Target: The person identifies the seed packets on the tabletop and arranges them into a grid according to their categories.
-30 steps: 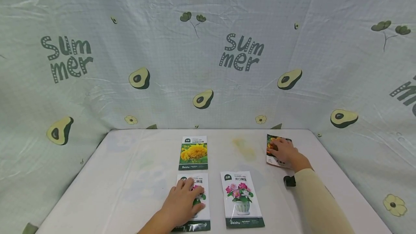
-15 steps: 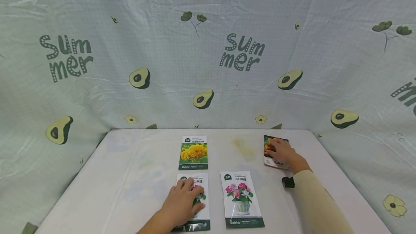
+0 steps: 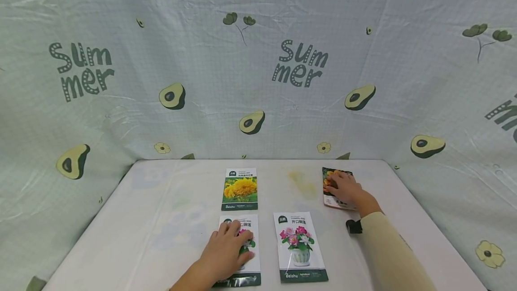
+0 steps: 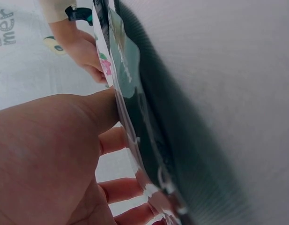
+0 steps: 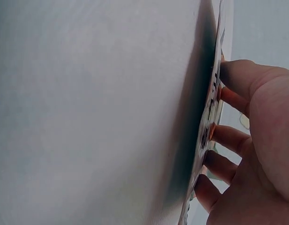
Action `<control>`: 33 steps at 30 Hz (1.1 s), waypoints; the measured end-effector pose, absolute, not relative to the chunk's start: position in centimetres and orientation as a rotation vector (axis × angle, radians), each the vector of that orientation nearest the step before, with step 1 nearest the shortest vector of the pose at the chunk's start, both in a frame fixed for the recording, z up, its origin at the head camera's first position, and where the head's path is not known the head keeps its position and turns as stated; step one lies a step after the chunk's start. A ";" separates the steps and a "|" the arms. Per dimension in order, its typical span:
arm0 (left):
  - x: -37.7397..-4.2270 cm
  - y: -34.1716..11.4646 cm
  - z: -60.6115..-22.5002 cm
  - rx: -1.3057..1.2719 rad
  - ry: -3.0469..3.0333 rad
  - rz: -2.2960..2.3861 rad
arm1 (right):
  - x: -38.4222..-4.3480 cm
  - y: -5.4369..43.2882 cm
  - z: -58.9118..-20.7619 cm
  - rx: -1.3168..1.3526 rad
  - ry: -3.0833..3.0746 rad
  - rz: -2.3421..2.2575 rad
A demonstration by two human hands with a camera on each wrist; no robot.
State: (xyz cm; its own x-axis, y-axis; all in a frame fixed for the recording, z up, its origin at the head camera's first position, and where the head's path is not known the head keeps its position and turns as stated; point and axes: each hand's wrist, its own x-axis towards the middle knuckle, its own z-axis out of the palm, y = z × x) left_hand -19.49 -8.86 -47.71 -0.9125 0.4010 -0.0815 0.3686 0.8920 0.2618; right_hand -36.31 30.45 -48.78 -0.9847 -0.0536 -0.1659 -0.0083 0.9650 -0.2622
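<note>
My left hand (image 3: 226,250) rests its fingertips and thumb on a white seed packet (image 3: 252,265) with pink flowers at the front middle, partly hiding its print. In the left wrist view the fingers spread over that packet's face (image 4: 128,101). At the back right my right hand (image 3: 348,190) presses spread fingertips and thumb on a dark-topped packet with orange flowers (image 3: 328,199). The right wrist view shows this packet (image 5: 211,105) edge-on, flat under the fingertips. A matching pink-flower packet (image 3: 300,248) lies right of the left hand.
A packet with a yellow flower (image 3: 240,188) lies just behind the left hand's packet. The white tabletop (image 3: 161,223) ends at a hanging cloth (image 3: 202,71) printed with avocados. A small black device (image 3: 354,227) sits at the right wrist.
My right hand has slid the orange-flower packet a little to the left along the table. The left hand and the other packets have stayed in place.
</note>
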 end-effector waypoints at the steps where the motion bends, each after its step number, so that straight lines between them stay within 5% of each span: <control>1: -19.5 -8.9 -47.7 0.598 2.925 0.366 | -36.3 30.3 -48.8 -0.054 2.946 -0.392; 33: -19.7 -8.9 -48.1 0.594 2.929 0.359 | -36.5 27.5 -48.3 -0.206 2.949 -0.403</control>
State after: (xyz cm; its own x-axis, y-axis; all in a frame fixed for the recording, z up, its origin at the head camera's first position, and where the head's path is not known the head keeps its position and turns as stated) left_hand -19.70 -8.91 -48.05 -0.9139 0.3979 -0.0807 0.3667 0.8942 0.2568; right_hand -36.52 27.54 -48.31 -0.9780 -0.1572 -0.1373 -0.1145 0.9542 -0.2765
